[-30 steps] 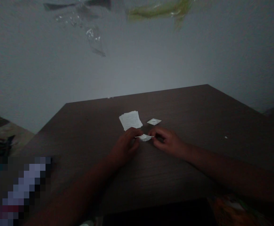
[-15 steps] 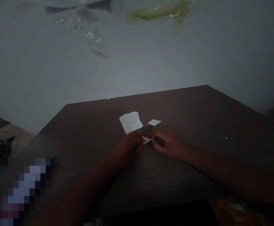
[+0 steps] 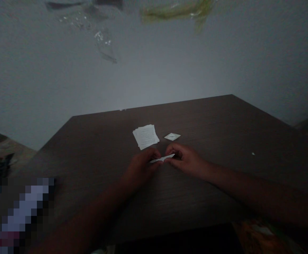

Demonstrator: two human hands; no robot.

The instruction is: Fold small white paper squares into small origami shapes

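Note:
Between my two hands is a small piece of folded white paper (image 3: 162,158), seen nearly edge-on. My left hand (image 3: 144,165) pinches its left part, and my right hand (image 3: 183,158) pinches its right part. Just beyond my left hand lies a fanned stack of printed white paper sheets (image 3: 146,136). A flat, diamond-shaped folded paper (image 3: 172,136) rests right of the stack, just beyond my right hand.
The dark brown table (image 3: 209,120) reaches back to a grey wall (image 3: 154,70) with yellow tape (image 3: 177,13) and clear plastic on it. A tiny white scrap (image 3: 253,153) lies at the right. A blurred, pixelated object (image 3: 26,208) is at the lower left.
The small paper between my hands has turned and now shows as a longer, narrow strip. My fingers have shifted their hold on it. The view has moved slightly.

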